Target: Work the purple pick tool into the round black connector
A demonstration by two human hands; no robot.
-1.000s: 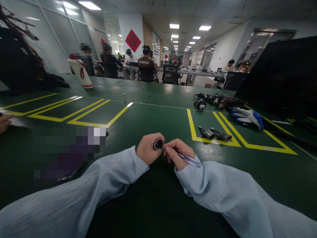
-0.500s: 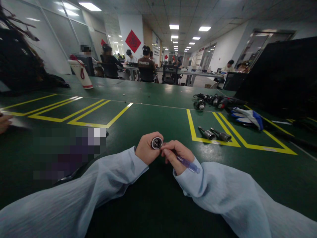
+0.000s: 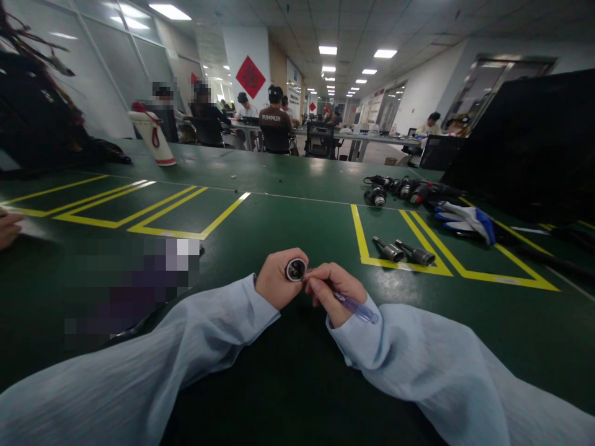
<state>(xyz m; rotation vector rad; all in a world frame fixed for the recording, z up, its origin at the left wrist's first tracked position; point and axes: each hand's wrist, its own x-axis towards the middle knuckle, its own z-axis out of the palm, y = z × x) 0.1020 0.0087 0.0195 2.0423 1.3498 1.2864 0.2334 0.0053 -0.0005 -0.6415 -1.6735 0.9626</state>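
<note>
My left hand [image 3: 277,280] is wrapped round a round metal connector [image 3: 295,269]. Its open end faces me, with a pale rim and dark parts inside. In my right hand [image 3: 335,290] is a small screwdriver [image 3: 356,308] with a see-through purple handle, pinched between thumb and fingers. The handle slants back toward my wrist, and the thin tip end is at the connector's right rim. Whether the tip touches it, I cannot tell. Both hands are close together above the green table [image 3: 297,217].
Two metal cylinders with thin stems [image 3: 421,255] lie in a yellow-taped box at right. Behind them are dark cabled parts [image 3: 379,197] and a blue-white glove [image 3: 467,222]. A white cup [image 3: 155,139] stands far left. Another person's hand [image 3: 8,228] shows at the left edge.
Almost nothing differs. Both hands, the connector and the screwdriver appear very slightly further right in the view, along with the whole scene. The connector's open end is turned a little differently.
</note>
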